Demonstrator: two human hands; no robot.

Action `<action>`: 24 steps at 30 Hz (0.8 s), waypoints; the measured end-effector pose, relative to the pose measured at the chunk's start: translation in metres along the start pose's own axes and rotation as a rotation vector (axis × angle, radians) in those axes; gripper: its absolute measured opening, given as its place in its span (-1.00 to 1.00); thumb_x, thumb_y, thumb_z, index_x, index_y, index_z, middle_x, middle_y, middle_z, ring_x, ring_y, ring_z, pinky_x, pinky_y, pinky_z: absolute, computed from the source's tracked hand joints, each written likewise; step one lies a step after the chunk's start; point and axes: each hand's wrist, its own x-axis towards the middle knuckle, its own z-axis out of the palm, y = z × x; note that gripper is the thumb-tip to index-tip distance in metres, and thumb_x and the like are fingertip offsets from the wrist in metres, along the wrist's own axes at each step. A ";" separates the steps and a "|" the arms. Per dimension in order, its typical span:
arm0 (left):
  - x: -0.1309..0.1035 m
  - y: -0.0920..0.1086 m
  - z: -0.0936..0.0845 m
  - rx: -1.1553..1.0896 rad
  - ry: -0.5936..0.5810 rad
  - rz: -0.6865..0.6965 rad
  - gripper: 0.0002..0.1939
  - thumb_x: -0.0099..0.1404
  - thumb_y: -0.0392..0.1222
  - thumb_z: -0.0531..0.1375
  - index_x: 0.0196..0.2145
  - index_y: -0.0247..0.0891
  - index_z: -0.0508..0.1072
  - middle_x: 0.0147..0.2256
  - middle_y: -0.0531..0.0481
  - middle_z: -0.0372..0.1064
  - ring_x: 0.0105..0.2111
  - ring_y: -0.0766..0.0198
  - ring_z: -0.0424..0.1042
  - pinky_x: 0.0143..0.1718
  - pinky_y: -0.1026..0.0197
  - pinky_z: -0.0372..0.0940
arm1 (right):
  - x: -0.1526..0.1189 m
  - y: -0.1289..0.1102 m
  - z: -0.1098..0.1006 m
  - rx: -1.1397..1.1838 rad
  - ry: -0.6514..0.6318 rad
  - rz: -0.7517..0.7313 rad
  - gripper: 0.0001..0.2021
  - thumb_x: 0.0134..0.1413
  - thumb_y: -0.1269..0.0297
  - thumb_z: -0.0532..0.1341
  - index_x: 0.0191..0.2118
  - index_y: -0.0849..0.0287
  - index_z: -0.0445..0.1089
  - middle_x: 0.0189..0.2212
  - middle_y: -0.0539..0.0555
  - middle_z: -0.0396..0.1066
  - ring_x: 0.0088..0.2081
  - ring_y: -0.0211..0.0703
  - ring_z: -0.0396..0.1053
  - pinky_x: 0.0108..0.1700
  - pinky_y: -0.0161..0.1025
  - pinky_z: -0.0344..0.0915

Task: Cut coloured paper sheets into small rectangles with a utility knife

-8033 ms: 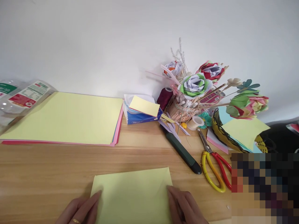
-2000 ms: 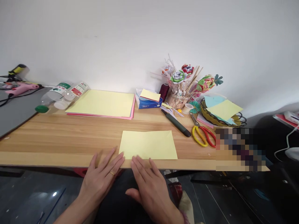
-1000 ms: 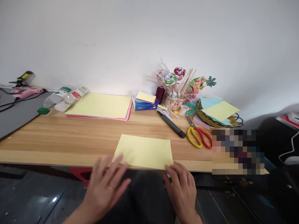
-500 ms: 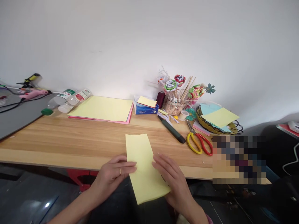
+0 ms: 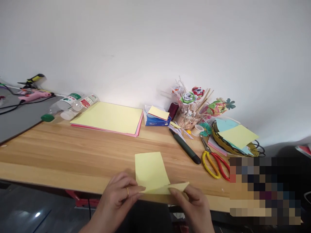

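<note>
A sheet of yellow paper (image 5: 151, 168) lies at the front edge of the wooden table, its near part bent upward. My left hand (image 5: 121, 195), with a ring on one finger, pinches the paper's near left side. The near right corner sits between thumb and fingers of my right hand (image 5: 194, 199), which raises that corner as a pointed flap. Red-and-yellow-handled scissors (image 5: 211, 161) and a dark green pen-shaped cutter (image 5: 186, 146) rest beyond my right hand.
A stack of coloured paper (image 5: 109, 118) lies at the back left beside two plastic bottles (image 5: 64, 103). Behind stand a blue tissue pack (image 5: 156, 121), paper flowers (image 5: 189, 97) and a basket (image 5: 220, 139) holding paper. A pink glue gun (image 5: 36, 95) lies far left. The right front is pixelated.
The yellow paper has gone from long and nearly flat to bent up at its near end. My right hand has moved from the sheet's side to its near right corner. The view has shifted slightly.
</note>
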 end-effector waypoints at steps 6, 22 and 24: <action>0.002 -0.001 0.006 0.038 0.041 -0.248 -0.65 0.33 -0.18 0.06 -0.59 -0.20 0.41 -0.59 0.05 0.34 -0.53 0.29 0.38 -0.53 0.30 0.29 | 0.003 0.011 0.029 0.095 0.120 0.125 -0.38 0.16 0.03 0.10 0.26 0.19 0.01 -0.42 0.00 0.45 -0.38 -0.20 0.44 -0.31 -0.28 0.40; 0.001 -0.017 0.015 0.419 0.087 -0.125 -0.84 0.35 -0.22 0.05 -0.21 -0.25 0.41 -0.36 0.02 0.52 -0.37 0.26 0.50 -0.45 0.33 0.34 | 0.006 0.023 0.043 -0.815 0.163 -0.175 -0.65 0.28 0.18 -0.06 -0.04 0.10 0.41 -0.36 0.07 0.44 -0.47 -0.26 0.45 -0.49 -0.40 0.36; 0.003 -0.018 0.018 0.482 0.082 -0.090 -0.82 0.34 -0.21 0.07 -0.18 -0.27 0.42 -0.35 0.02 0.53 -0.38 0.22 0.49 -0.45 0.30 0.34 | 0.002 0.026 0.044 -0.809 0.182 -0.182 -0.66 0.26 0.20 -0.04 -0.03 0.10 0.42 -0.37 0.06 0.45 -0.47 -0.26 0.45 -0.53 -0.41 0.34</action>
